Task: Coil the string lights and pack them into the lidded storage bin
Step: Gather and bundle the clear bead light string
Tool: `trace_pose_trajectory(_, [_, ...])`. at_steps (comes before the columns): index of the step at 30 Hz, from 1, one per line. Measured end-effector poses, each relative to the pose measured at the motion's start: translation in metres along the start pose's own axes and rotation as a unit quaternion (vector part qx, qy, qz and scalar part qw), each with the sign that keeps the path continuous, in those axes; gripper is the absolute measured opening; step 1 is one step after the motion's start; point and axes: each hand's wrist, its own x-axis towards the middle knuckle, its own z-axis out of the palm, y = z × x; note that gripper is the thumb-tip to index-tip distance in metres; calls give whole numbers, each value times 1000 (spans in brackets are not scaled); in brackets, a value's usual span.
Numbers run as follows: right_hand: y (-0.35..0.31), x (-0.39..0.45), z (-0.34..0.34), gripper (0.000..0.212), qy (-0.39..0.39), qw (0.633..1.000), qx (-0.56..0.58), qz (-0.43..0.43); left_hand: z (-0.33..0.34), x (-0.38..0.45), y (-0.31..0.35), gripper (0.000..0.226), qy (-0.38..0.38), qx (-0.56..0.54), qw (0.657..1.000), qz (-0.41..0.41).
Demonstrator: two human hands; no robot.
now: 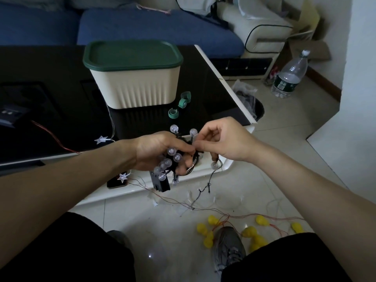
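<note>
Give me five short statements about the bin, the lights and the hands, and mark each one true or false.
1. The storage bin has its green lid on. True.
2. The left hand holds a bundle of globe lights. True.
3. The right hand rests flat on the table. False: it pinches the wire at the bundle.
4. The green ties lie inside the bin. False: they lie on the table beside it.
5. Yellow lights lie on the floor. True.

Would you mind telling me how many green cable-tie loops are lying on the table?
3, all on the black table right of the storage bin: one nearest the bin's corner, one just below it, one closest to the hands. More may be hidden.
</note>
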Motion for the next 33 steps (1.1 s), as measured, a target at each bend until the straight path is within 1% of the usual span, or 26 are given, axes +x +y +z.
trace_pose_trajectory(4, [-2, 3, 4, 12, 35, 998, -42, -3, -2, 6, 0, 30, 25, -75, 997, 21])
trace_pose_trajectory(6, [-4, 5, 5, 15, 40, 997, -66, 12, -3, 4, 2, 29, 26, -76, 997, 15])
trace_pose_trajectory(7, [-5, 5, 5, 23, 36, 996, -75, 37, -6, 2, 3, 27, 21, -65, 998, 11])
trace_pose_trajectory(9, [-4, 6, 2, 46, 21, 991, -102, 87, -11, -2, 6, 18, 17, -67, 997, 20])
trace_pose_trajectory(10, [-3, 6, 1, 56, 14, 989, -109, 102, -13, -4, 7, 13, 24, -96, 995, 33])
trace_pose_trajectory(11, [-2, 6, -1, 62, 4, 988, -101, 113, -15, -4, 8, 9, 34, -137, 989, 48])
trace_pose_trajectory(12, [0, 5, -2, 61, -8, 989, -83, 125, -17, -4, 9, 9, 45, -177, 981, 66])
trace_pose_trajectory(14, [3, 3, -7, 49, -55, 984, -62, 156, -21, -5, 12, 13, 71, -222, 967, 106])
trace_pose_trajectory(16, [8, 0, -8, 39, -116, 970, -96, 191, -29, -5, 12, 17, 104, -247, 954, 134])
trace_pose_trajectory(19, [11, -2, -3, 29, -167, 947, -165, 220, -35, -9, 13, 36, 156, -279, 935, 153])
trace_pose_trajectory(21, [5, -3, 4, 28, -178, 949, -172, 197, -33, -10, 14, 39, 171, -270, 935, 156])
trace_pose_trajectory(23, [-8, -2, 11, 32, -180, 951, -203, 148, -32, -9, 15, 47, 174, -267, 934, 159])
trace_pose_trajectory(24, [-14, -1, 15, 35, -180, 948, -233, 121, -31, -8, 15, 43, 169, -262, 937, 155])
trace_pose_trajectory(26, [-26, 0, 23, 41, -189, 936, -286, 76, -29, -4, 13, 29, 165, -242, 946, 137])
trace_pose_trajectory(27, [-29, 1, 27, 43, -193, 936, -289, 57, -28, -3, 12, 30, 159, -225, 953, 124])
trace_pose_trajectory(29, [-34, 1, 32, 40, -180, 947, -266, 27, -26, -2, 8, 28, 128, -155, 976, 88])
trace_pose_trajectory(30, [-35, 1, 33, 39, -163, 955, -247, 10, -22, -2, 5, 19, 115, -101, 986, 73])
trace_pose_trajectory(31, [-36, 2, 32, 38, -145, 963, -227, -7, -17, -3, 5, 18, 108, -57, 991, 63])
trace_pose_trajectory(32, [-36, 2, 31, 38, -128, 969, -210, -20, -13, -3, 3, 35, 107, -30, 992, 61])
trace_pose_trajectory(33, [-36, 2, 30, 36, -113, 974, -194, -32, -8, -3, 2, 47, 102, -24, 993, 56])
